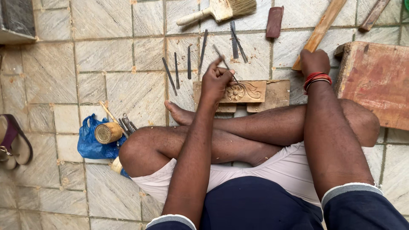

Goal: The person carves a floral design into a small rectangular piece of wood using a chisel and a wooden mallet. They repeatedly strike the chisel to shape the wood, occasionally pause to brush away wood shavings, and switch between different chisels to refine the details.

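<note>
Left hand (216,79) grips chisel (226,64) over carved block (251,91); right hand (314,61) holds mallet (321,27)

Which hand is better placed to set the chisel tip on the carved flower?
Left. The left hand already holds the thin chisel directly over the carved wooden panel, beside its flower. The right hand is off to the side, gripping the long wooden stick.

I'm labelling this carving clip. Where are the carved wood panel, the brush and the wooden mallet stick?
carved wood panel (249,90): head view, on the scroll carving right of the flower.
brush (221,9): head view, on the ferrule.
wooden mallet stick (322,26): head view, mid-shaft above the right hand.
</note>
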